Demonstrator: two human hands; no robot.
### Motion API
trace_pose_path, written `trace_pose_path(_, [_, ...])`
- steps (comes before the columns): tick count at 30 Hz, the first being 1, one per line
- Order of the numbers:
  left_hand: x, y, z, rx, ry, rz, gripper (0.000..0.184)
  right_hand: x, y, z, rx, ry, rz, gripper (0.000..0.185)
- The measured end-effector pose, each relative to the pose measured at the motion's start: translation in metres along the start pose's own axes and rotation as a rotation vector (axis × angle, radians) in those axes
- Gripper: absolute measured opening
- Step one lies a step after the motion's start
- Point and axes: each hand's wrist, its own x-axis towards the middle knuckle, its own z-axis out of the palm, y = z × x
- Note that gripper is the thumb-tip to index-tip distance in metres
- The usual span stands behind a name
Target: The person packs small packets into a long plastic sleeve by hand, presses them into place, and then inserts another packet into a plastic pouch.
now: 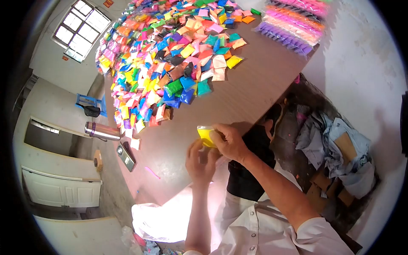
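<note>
A small yellow packet (pixel 206 136) with a clear top edge is held up over the near edge of the brown table (pixel 229 100). My right hand (pixel 230 142) pinches the packet from its right side. Just below and to the left, my left hand (pixel 200 161) has bent fingers at the packet's lower left edge; whether they grip it is hard to tell. Beyond my hands lies a large heap of small coloured packets (pixel 170 63), with a green packet (pixel 173 88) and a teal packet (pixel 204 87) at its near side.
A steel flask (pixel 102 131) and a phone (pixel 126 156) are at the table's left edge, near a pink strip (pixel 152 172). Bundled coloured packs (pixel 289 27) lie at the far right corner. Bags and cardboard (pixel 344 146) are on the floor at right. A blue chair (pixel 91 102) stands left.
</note>
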Motion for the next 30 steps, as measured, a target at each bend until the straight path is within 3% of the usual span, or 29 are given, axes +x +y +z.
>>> trace_pose_path(2, [0.001, -0.003, -0.006, -0.150, -0.042, -0.194, 0.036, 0.002, 0.004, -0.005, 0.014, -0.064, 0.065, 0.027])
trace_pose_path(9, [0.006, -0.020, -0.008, -0.508, -0.138, -0.491, 0.024, 0.003, -0.001, -0.005, 0.038, -0.085, 0.060, 0.023])
trace_pose_path(12, [0.003, -0.032, -0.010, -0.523, -0.144, -0.442, 0.024, 0.001, -0.006, -0.005, -0.068, -0.120, -0.010, 0.025])
trace_pose_path(18, [0.008, -0.021, -0.011, -0.546, -0.145, -0.455, 0.026, 0.003, -0.013, -0.007, 0.035, -0.150, 0.087, 0.028])
trace_pose_path(21, [0.011, -0.022, -0.014, -0.624, -0.158, -0.498, 0.025, 0.002, -0.015, -0.008, -0.066, -0.230, 0.160, 0.021])
trace_pose_path(23, [0.010, -0.021, -0.013, -0.612, -0.138, -0.501, 0.022, 0.001, -0.010, -0.003, -0.076, -0.158, 0.004, 0.021])
trace_pose_path(30, [0.008, -0.025, -0.010, -0.634, -0.107, -0.483, 0.021, 0.001, -0.002, -0.001, -0.130, -0.148, -0.045, 0.022])
